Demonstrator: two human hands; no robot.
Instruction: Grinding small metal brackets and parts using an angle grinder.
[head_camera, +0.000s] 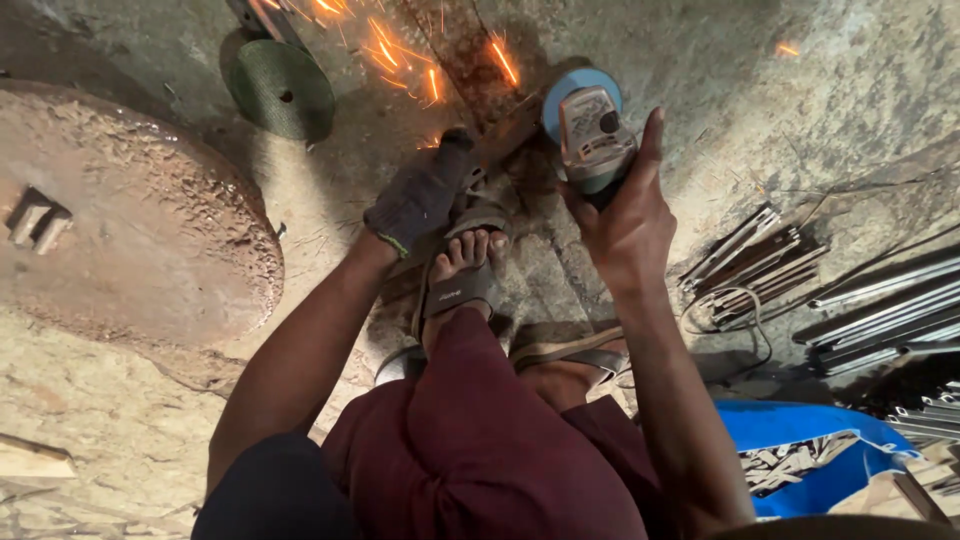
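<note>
A: How many hands are working, and on what?

B: Two. The right hand (625, 225) is bare and wraps an angle grinder (592, 130), fingers curled round its body and the thumb stuck up along the side. The left hand (420, 195) wears a dark glove, fingers pressed together and closed down on a metal bar (500, 135).

A: One grinder, one bar?

B: One grinder. One bar under work, as far as I can tell; its near end is hidden under the glove and a foot. One sandalled foot (465, 270) stands on it at about six o'clock from the grinder, and a second sandal (570, 355) shows lower right.

A: Where does the grinder sit, and which way does it point?

B: Upper centre of the view, on the concrete floor (120, 430). Its long axis runs roughly from five o'clock at the grip to eleven o'clock at the head, where a blue guard faces away from the person. Sparks (400, 55) fly off toward eleven o'clock.

A: And the bar?

B: It slants from about seven o'clock up to one o'clock, meeting the grinder head.

A: Anything else around?

B: One loose green disc (282, 88) at ten o'clock, one big rusty round plate (130, 220) at nine, stacks of metal strips (760, 265) at three, too many to count, and one blue sack (800, 430) at five.
</note>
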